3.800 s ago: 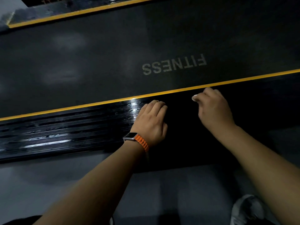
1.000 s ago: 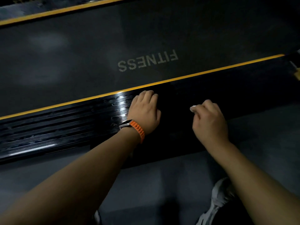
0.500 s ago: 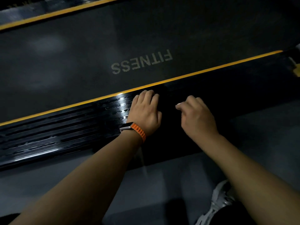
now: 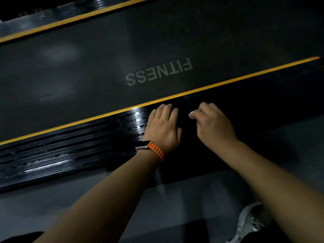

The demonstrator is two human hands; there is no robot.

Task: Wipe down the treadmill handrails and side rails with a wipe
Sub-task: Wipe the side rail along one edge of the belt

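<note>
Resting on side rail (image 4: 73, 151): left hand (image 4: 163, 125) | right hand (image 4: 214, 127) just beside

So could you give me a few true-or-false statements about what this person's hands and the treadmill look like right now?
1. Both hands rest on the black side rail. True.
2. The orange watch strap is on the right wrist. False: it is on the left hand's wrist.
3. The word FITNESS is printed on the belt. True.
4. The right hand lies flat and spread. False: its fingers are curled.
5. The stripe edging the rail is red. False: it is yellow.
</note>
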